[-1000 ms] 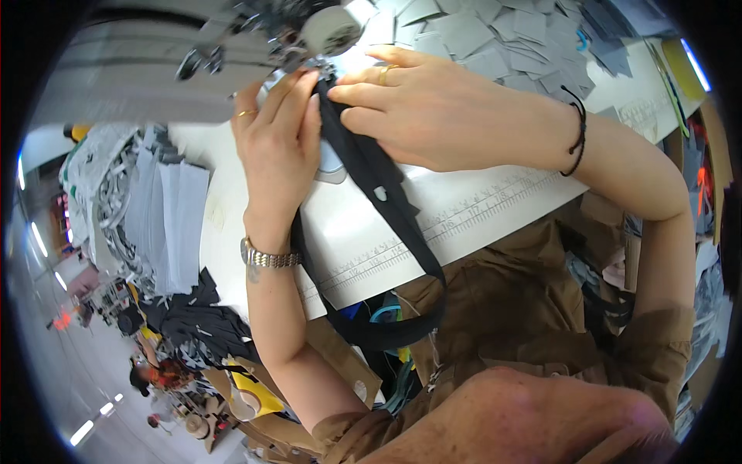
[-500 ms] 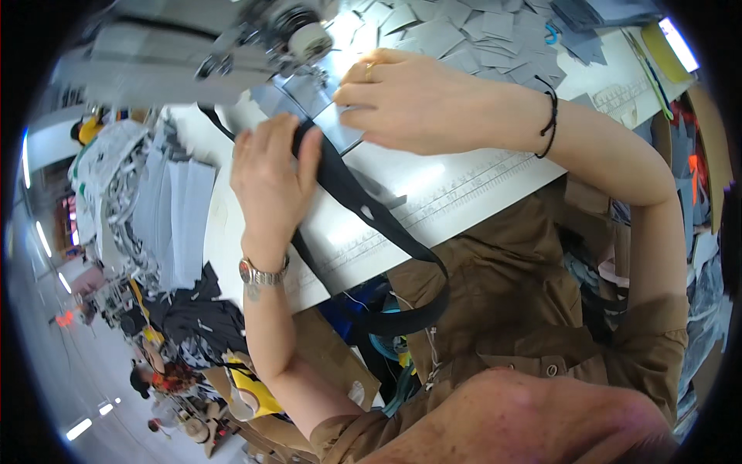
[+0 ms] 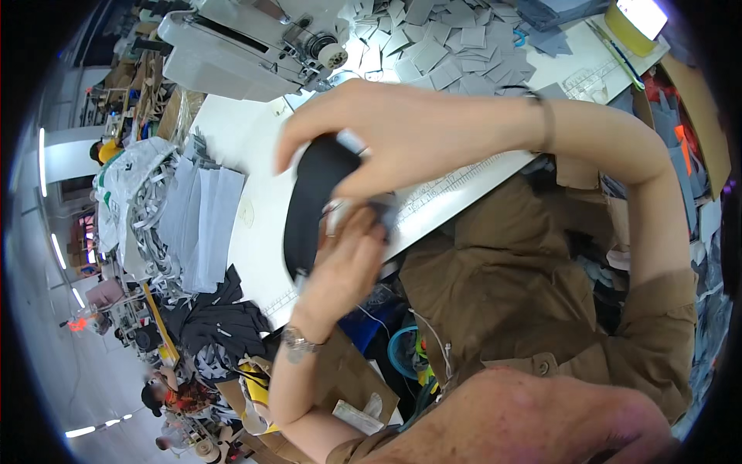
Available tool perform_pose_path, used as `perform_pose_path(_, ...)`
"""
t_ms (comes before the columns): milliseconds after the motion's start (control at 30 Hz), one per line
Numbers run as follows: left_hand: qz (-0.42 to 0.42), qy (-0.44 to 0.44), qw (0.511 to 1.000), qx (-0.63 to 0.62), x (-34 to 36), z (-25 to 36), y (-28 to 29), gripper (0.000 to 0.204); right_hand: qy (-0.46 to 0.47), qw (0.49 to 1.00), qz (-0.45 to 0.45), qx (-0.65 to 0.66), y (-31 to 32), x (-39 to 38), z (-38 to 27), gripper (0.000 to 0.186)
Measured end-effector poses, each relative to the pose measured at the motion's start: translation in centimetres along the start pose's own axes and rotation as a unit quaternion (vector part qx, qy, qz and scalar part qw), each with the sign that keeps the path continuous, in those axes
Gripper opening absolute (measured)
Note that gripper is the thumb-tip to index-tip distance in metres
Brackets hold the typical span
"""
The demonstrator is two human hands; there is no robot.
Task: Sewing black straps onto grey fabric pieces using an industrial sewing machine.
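Observation:
A wide black fabric strap [image 3: 303, 209] bends in a loop over the white table, near its front edge. My right hand [image 3: 379, 127] arches over the strap's upper part, thumb and fingers curled round it. Just below, my left hand [image 3: 348, 263] is closed against the strap with its fingers bunched. Between the two hands show a small whitish piece and a greyish one, both too blurred to name. Part of the strap is hidden behind my fingers. Beyond my right hand stands a sewing machine [image 3: 232, 58], its head close to the fingers.
Many small grey fabric pieces [image 3: 456, 46] lie scattered at the back. Stacked grey panels [image 3: 209, 224] sit at the left, beside plastic-wrapped material [image 3: 124, 185]. A printed ruler [image 3: 452, 178] runs along the table's front edge. A yellow roll [image 3: 634, 27] stands at the far right.
Both hands have come away from the machine toward me with the strap. My left hand moved right and nearer; my right hand now curls over the strap.

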State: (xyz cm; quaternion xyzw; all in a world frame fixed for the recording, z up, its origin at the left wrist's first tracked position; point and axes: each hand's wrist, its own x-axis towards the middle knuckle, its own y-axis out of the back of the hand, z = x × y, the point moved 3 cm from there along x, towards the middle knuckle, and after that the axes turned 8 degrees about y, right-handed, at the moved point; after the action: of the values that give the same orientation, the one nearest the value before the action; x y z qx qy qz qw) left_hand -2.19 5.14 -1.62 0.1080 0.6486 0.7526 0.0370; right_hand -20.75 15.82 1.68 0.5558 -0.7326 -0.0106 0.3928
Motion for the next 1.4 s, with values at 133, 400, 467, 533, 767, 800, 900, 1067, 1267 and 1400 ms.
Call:
perform_pose_path(133,-0.082,-0.057,0.949,0.298,1.4,-5.3,2.8,0.043,-0.112,0.989,-0.038,-0.083,2.6,-5.2,0.9,0.049)
perform_pose_path(400,0.006,-0.026,0.951,0.308,4.7,-5.6,0.5,0.049,0.286,0.918,-0.162,-0.222,-5.0,-10.3,-5.5,0.011)
perform_pose_path(467,0.027,0.049,0.983,0.177,4.3,-3.9,-0.6,0.049,0.357,0.865,-0.188,-0.297,-7.4,-12.3,-6.8,0.013)
perform_pose_path(533,-0.004,0.102,0.993,0.056,3.4,-2.5,-1.5,0.052,0.317,0.825,-0.363,-0.295,-8.5,-14.1,-6.1,0.016)
perform_pose_path(767,0.042,0.134,0.988,-0.061,2.7,-3.0,-2.0,0.051,0.330,0.878,-0.188,-0.292,-5.6,-12.6,-5.6,0.033)
perform_pose_path(800,0.043,0.130,0.989,-0.057,3.2,-3.3,-2.2,0.050,0.361,0.864,-0.149,-0.317,-5.4,-11.8,-5.3,0.031)
perform_pose_path(900,0.067,0.111,0.991,-0.022,4.8,-4.2,-2.3,0.051,0.407,0.811,-0.134,-0.398,-6.5,-9.5,-3.7,0.026)
perform_pose_path(1067,0.087,0.104,0.991,0.001,6.9,-6.2,-2.3,0.056,0.426,0.853,-0.133,-0.269,-6.0,-9.3,-3.7,0.015)
perform_pose_path(1267,0.118,0.095,0.988,0.012,7.6,-7.2,-2.8,0.056,0.477,0.835,-0.045,-0.271,-2.7,-12.2,-6.5,0.021)
perform_pose_path(1400,0.130,0.085,0.988,-0.006,7.5,-7.4,-2.6,0.056,0.254,0.933,-0.117,-0.228,-1.5,-15.7,-6.9,0.022)
